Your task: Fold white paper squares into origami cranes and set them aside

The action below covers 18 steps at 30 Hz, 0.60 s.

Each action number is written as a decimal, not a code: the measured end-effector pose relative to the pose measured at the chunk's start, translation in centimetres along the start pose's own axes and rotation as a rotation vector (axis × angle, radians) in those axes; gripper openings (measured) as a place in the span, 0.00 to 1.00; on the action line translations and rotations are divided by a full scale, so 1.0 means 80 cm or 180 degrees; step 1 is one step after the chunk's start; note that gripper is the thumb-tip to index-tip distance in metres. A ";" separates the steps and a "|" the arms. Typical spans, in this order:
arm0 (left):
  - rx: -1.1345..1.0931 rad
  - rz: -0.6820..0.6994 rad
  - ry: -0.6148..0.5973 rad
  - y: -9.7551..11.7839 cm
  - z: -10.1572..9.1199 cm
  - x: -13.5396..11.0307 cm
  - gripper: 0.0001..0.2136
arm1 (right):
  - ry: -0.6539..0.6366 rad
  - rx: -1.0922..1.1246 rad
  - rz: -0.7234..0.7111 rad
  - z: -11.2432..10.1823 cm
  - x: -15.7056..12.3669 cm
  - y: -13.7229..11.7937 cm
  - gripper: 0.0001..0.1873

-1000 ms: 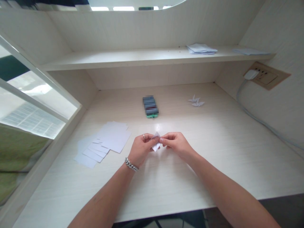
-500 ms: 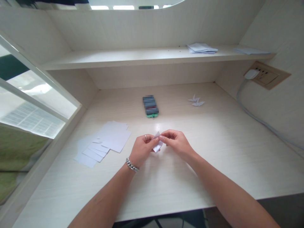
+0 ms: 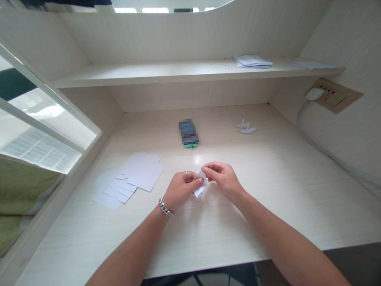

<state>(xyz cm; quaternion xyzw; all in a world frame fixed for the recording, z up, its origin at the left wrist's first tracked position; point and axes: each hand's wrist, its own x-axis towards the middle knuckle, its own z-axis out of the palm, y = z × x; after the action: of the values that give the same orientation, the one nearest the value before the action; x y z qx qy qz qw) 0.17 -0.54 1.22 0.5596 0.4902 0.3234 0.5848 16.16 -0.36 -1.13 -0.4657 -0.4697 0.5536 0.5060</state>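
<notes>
A small folded piece of white paper [image 3: 200, 186] is held just above the pale wooden desk [image 3: 268, 190], near its middle. My left hand [image 3: 180, 190], with a ring and a metal bracelet, pinches the paper's left side. My right hand [image 3: 223, 178] pinches its upper right edge with thumb and forefinger. Both hands are closed on the paper and nearly touch each other.
Several loose white paper slips [image 3: 131, 178] lie fanned out to the left of my hands. A phone [image 3: 188, 134] lies further back, and small folded paper pieces [image 3: 245, 127] sit at the back right. A shelf [image 3: 178, 71] above carries paper stacks [image 3: 252, 60]. A wall socket with a cable [image 3: 321, 95] is at the right.
Both hands have shifted slightly toward me and to the right, and the paper has been turned and pressed lower between the fingers.
</notes>
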 end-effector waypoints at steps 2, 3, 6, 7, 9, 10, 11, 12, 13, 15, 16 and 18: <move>-0.0063 -0.0023 0.0047 0.000 -0.001 0.000 0.13 | 0.0056 -0.0041 -0.0031 -0.001 0.000 -0.001 0.11; -0.0104 -0.0027 0.0100 -0.001 -0.001 0.001 0.13 | 0.0095 -0.0076 -0.0037 -0.002 0.001 -0.001 0.12; -0.0225 0.0047 0.0337 -0.003 -0.003 0.004 0.13 | 0.0077 -0.0225 -0.0038 -0.004 0.000 -0.001 0.13; -0.0249 0.0106 0.0428 -0.004 -0.003 0.005 0.12 | -0.0008 -0.0261 -0.0030 -0.004 0.000 -0.001 0.13; -0.0273 0.0245 0.0595 -0.006 -0.004 0.006 0.11 | -0.0227 -0.0265 0.0011 -0.003 -0.002 -0.001 0.12; -0.0277 0.0322 0.0647 -0.007 -0.004 0.007 0.11 | -0.0300 -0.0244 0.0029 -0.001 -0.002 0.000 0.11; -0.0277 0.0392 0.0670 -0.008 -0.004 0.007 0.11 | -0.0329 -0.0221 0.0033 0.000 -0.003 0.000 0.10; -0.0284 0.0450 0.0671 -0.008 -0.003 0.007 0.10 | -0.0319 -0.0202 0.0024 0.001 -0.003 0.000 0.09; -0.0297 0.0499 0.0662 -0.009 -0.003 0.006 0.10 | -0.0273 -0.0182 0.0002 0.001 -0.003 0.001 0.08; -0.0332 0.0575 0.0661 -0.009 -0.002 0.005 0.11 | -0.0151 -0.0133 -0.0061 0.002 -0.003 0.001 0.07; -0.0340 0.0598 0.0671 -0.009 -0.002 0.005 0.12 | -0.0109 -0.0108 -0.0084 0.001 -0.003 0.001 0.07; -0.0306 0.0632 0.0695 -0.008 -0.002 0.004 0.12 | -0.0102 -0.0085 -0.0104 0.001 -0.003 0.001 0.07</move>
<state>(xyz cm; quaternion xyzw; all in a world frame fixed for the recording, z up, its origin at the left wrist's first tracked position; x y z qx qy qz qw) -0.03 -0.31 0.57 0.5382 0.4770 0.4617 0.5193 16.07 -0.59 -1.17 -0.4558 -0.4926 0.5464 0.5011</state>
